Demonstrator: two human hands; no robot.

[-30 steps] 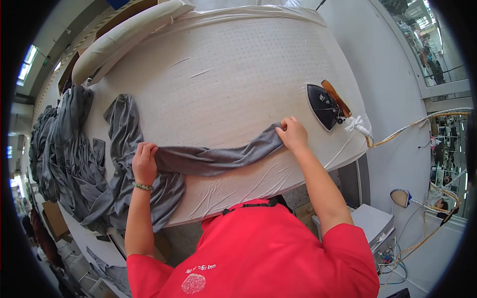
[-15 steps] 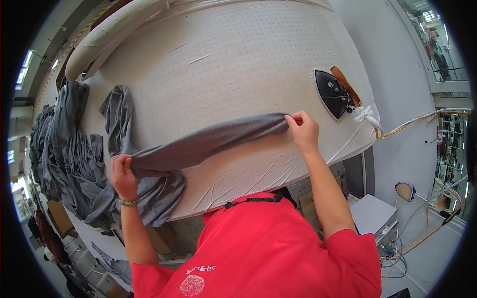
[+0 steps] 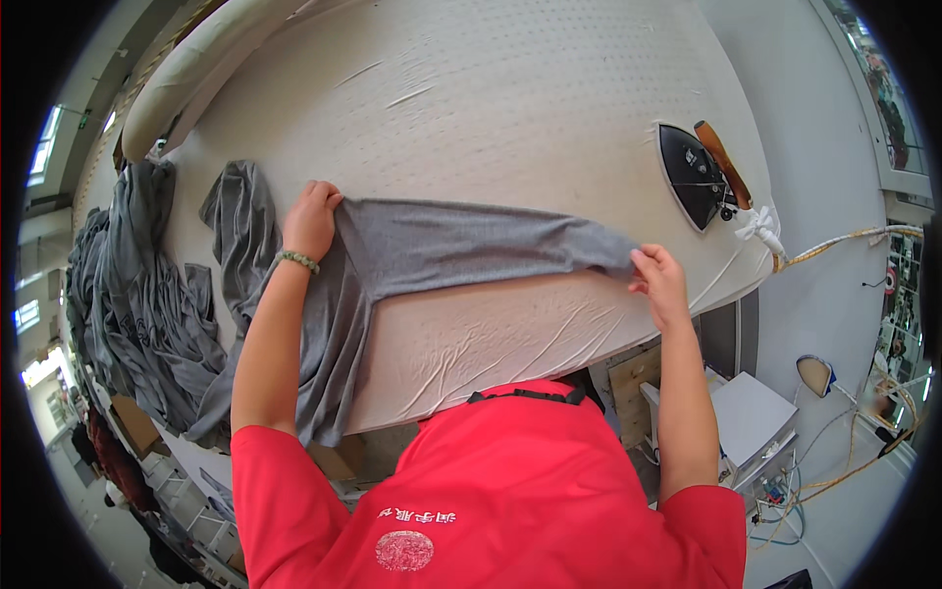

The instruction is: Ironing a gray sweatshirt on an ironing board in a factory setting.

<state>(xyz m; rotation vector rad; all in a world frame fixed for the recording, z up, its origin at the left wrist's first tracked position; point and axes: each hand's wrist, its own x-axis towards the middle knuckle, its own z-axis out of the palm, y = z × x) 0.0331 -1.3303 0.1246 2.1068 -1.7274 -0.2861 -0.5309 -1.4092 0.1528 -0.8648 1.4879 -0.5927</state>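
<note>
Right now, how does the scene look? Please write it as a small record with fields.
Left hand: pinches grey cloth garment at its upper edge
Right hand: pinches the right end of the garment's outstretched part
Surface: white cloth-covered table
Tool: black pointed iron with brown wooden handle, unheld, at table's right
Left side: heap of crumpled grey cloth

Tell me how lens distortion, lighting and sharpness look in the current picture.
Head view: fisheye bending curves the white table's edges, and the corners go black; head view, left rim: a window glares nearly white; head view, middle: even, soft light, with the grey garment looking fairly sharp.
</note>
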